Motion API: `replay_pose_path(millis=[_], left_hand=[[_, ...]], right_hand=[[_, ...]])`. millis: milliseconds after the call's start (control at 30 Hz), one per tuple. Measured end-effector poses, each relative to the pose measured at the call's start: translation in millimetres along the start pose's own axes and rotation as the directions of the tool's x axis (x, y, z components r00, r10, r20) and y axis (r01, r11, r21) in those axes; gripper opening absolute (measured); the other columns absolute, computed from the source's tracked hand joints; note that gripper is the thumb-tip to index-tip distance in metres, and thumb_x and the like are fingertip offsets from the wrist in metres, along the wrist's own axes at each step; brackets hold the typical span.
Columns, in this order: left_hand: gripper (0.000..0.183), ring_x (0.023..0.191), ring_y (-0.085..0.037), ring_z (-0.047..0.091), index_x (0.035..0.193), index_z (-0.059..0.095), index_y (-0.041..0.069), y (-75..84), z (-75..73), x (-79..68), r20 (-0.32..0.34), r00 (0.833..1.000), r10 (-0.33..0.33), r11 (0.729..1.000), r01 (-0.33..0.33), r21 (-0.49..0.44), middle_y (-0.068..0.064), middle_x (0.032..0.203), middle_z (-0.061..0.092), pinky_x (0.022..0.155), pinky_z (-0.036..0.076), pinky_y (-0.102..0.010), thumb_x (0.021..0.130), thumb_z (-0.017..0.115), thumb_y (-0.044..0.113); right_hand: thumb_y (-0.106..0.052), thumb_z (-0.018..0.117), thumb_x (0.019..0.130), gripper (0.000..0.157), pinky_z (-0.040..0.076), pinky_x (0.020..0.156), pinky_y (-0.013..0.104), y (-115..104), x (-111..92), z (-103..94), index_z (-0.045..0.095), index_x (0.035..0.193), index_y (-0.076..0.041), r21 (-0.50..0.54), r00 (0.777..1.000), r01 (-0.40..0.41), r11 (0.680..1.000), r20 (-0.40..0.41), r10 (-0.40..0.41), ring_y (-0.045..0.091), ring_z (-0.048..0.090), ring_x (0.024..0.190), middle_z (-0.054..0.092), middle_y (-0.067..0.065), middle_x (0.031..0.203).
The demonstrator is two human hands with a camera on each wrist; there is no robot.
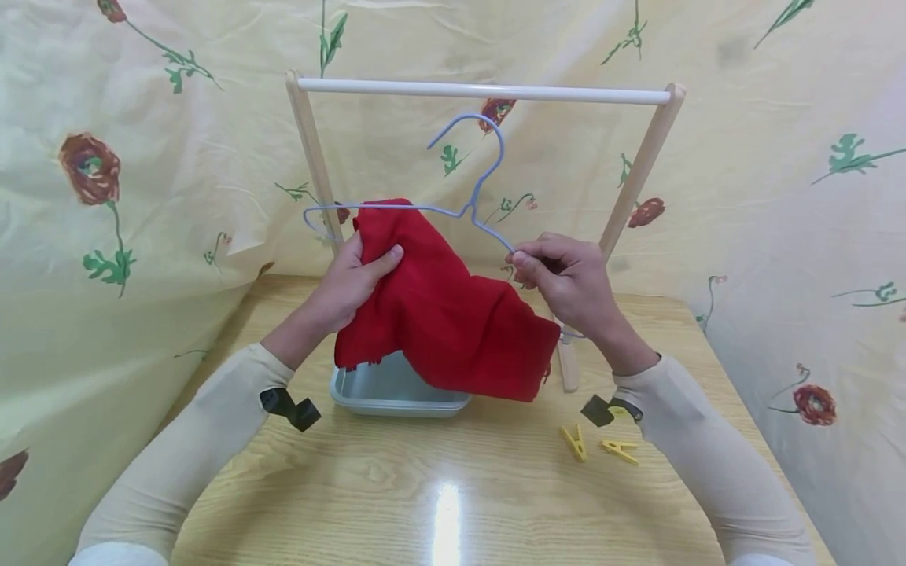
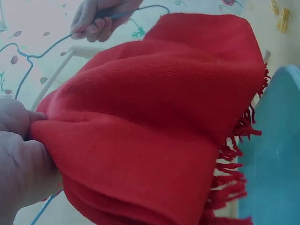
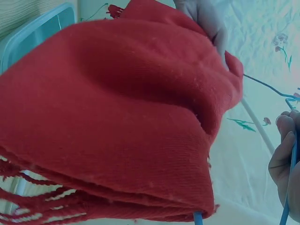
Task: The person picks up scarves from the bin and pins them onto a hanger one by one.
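Note:
A red fringed scarf (image 1: 453,322) hangs folded over a blue wire hanger (image 1: 488,177), which is held up tilted with its hook free in the air. My left hand (image 1: 354,283) grips the scarf near the hanger's left end, thumb on the front of the cloth. The hanger's right shoulder is pinched by my right hand (image 1: 566,279) between thumb and fingers. In the left wrist view the scarf (image 2: 150,108) fills the middle, its fringe dangling. The right wrist view shows the hanger's lower wire (image 3: 198,218) coming out from under the folded cloth.
Behind the hands stands a rack with a white rail (image 1: 481,90) and wooden posts. A pale blue basin (image 1: 396,407) sits beneath the scarf on the wooden table (image 1: 368,487). Two yellow clothespins (image 1: 575,442) lie at the right. Flowered cloth covers the walls.

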State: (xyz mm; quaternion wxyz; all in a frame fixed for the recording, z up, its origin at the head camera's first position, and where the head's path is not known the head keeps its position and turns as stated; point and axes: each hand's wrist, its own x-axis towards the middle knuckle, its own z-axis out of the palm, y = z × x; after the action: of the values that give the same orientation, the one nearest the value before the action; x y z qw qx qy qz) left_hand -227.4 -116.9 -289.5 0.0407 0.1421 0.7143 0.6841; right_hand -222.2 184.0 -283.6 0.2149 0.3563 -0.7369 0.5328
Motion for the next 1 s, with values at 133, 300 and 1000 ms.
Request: replay_pose_path(millis=[133, 300, 1000], left_hand=[[0.051, 0.118, -0.028, 0.059, 0.147, 0.04, 0.014, -1.0, -4.3, 2.1, 0.013, 0.999, -0.044, 0.997, 0.043, 0.071, -0.009, 0.136, 0.056, 0.089, 0.057, -0.037, 0.102, 0.063, 0.016], [0.055, 0.121, -0.031, 0.058, 0.148, 0.039, 0.013, -0.4, -8.5, 4.2, 0.006, 0.997, -0.073, 0.986, 0.071, 0.151, -0.011, 0.139, 0.055, 0.093, 0.056, -0.043, 0.1, 0.066, 0.017], [0.087, 0.115, -0.03, 0.059, 0.157, 0.029, 0.015, 1.3, -14.3, 7.3, -0.102, 0.995, 0.024, 0.834, 0.036, 0.551, -0.012, 0.13, 0.057, 0.09, 0.058, -0.047, 0.087, 0.082, 0.018]], right_hand=[[0.016, 0.069, 0.087, 0.011, 0.052, 0.058, 0.019, -1, -1, 2.1, 0.075, 0.095, 0.011, -0.004, 1.0, 0.003, 1.0, 0.022, -0.003, 0.011, 0.06, 0.063, 0.068, 0.006, 0.078], [0.016, 0.07, 0.087, 0.012, 0.052, 0.058, 0.019, -1, -1, 4.3, 0.076, 0.096, 0.01, -0.009, 1.0, 0.013, 1.0, 0.029, -0.012, 0.011, 0.061, 0.063, 0.068, 0.012, 0.078], [0.016, 0.07, 0.087, 0.012, 0.053, 0.06, 0.019, -1, -1, 5.4, 0.076, 0.096, 0.01, -0.008, 0.999, 0.014, 1.0, 0.038, -0.013, 0.012, 0.062, 0.063, 0.067, 0.011, 0.075]])
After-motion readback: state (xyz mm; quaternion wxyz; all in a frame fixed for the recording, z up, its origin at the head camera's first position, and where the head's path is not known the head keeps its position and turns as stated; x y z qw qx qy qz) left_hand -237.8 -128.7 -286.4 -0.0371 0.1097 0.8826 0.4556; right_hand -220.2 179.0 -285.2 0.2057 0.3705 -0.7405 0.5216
